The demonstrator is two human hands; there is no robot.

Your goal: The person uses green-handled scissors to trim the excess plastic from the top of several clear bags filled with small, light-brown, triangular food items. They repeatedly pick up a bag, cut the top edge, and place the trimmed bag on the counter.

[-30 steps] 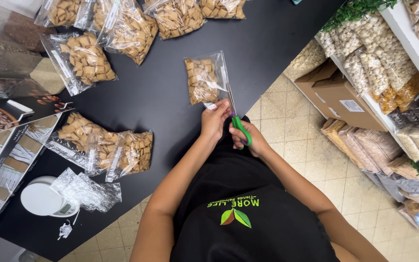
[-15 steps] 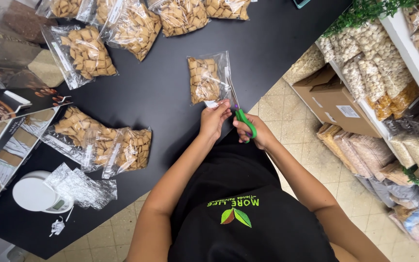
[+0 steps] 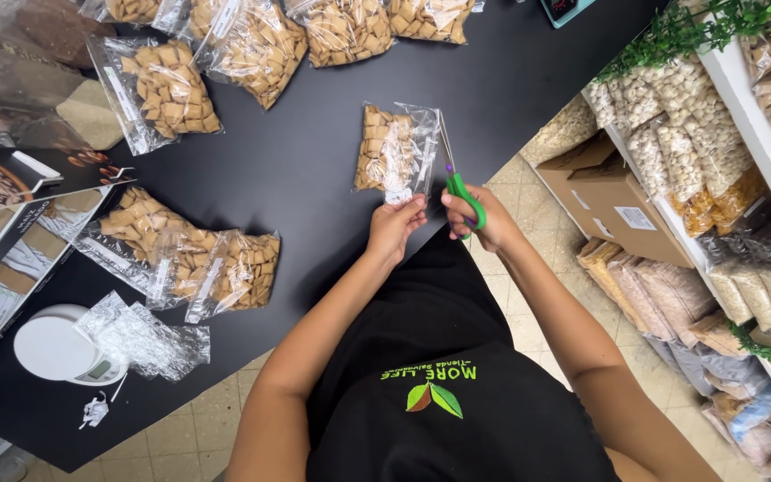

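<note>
Head view: the left hand (image 3: 393,228) pinches the near edge of a clear bag of tan crackers (image 3: 394,150) lying on the black surface (image 3: 332,178), while the right hand (image 3: 479,219) is closed through the green scissors (image 3: 459,183), blade laid along the bag's right edge. By judgement the trimming of this bag is mid-way; filled bags (image 3: 191,259) lie to the left, and empty bags (image 3: 140,337) remain beside the white scale (image 3: 51,346).

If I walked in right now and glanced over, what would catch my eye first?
Probably the green-handled scissors in the right hand, blades along the edge of a clear bag of tan squares that the left hand grips at its near end, near the front edge of the black table. More filled bags lie to the left.
</note>
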